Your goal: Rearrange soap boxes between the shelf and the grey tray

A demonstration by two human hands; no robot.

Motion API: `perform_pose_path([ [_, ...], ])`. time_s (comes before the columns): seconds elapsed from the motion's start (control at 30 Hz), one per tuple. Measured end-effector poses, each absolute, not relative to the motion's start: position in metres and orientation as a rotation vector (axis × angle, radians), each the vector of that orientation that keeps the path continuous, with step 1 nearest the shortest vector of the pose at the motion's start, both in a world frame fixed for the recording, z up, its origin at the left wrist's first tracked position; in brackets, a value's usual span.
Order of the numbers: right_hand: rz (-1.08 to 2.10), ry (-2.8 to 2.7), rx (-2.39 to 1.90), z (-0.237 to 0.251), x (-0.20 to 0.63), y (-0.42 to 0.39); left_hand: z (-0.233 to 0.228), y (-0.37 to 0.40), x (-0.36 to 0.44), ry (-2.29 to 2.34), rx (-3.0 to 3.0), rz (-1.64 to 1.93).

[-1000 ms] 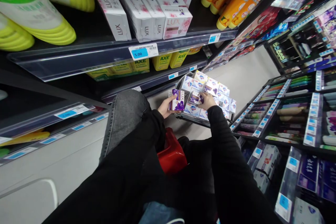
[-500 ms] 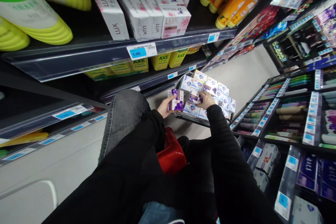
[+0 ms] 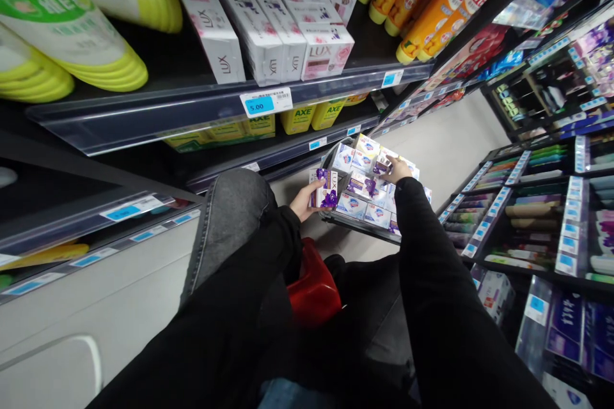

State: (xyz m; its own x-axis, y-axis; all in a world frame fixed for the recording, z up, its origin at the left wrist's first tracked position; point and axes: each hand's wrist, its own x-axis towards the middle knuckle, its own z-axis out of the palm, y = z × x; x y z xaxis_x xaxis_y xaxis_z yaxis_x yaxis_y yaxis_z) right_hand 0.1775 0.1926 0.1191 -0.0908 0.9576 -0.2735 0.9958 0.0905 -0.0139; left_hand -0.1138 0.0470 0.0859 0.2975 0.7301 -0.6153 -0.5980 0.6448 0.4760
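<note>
While the person sits low in a shop aisle, the left hand (image 3: 303,200) grips a purple-and-white soap box (image 3: 324,190), thumb on the near face and fingers wrapped behind, holding it upright just beside the near left corner of a wire basket (image 3: 336,217). Held there, clear of the load yet within easy reach, the box appears parked so that the other hand can work freely. The right hand (image 3: 396,170) reaches to the far side of the basket and rests on the small soap packs (image 3: 364,186) that fill it; its fingers curl down onto one pack near the far rim, but whether they pinch it or merely press on it cannot be told at this size. The packs lie flat in close rows, probably for easy sorting and counting. A red stool (image 3: 314,284) shows between the legs. On the shelf (image 3: 192,112) above stand white soap cartons (image 3: 268,38) and, further left, yellow-green bottles (image 3: 71,45); orange bottles (image 3: 432,0) lie to the right.

Compared with half a second earlier, the right hand has moved from the middle of the basket to its far edge, the arm extending. The left hand and its box have kept almost the same place, and the view has tipped slightly.
</note>
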Motion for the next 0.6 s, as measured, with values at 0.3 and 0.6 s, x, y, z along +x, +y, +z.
perform_pose_path([
  [0.3,-0.277,1.943,2.372,0.131,0.136,0.219,0.079,0.050,-0.115,0.871,0.118,0.913],
  [0.6,-0.249,1.631,2.443,0.120,0.062,0.210,0.085,0.050,-0.118,0.861,0.078,0.925],
])
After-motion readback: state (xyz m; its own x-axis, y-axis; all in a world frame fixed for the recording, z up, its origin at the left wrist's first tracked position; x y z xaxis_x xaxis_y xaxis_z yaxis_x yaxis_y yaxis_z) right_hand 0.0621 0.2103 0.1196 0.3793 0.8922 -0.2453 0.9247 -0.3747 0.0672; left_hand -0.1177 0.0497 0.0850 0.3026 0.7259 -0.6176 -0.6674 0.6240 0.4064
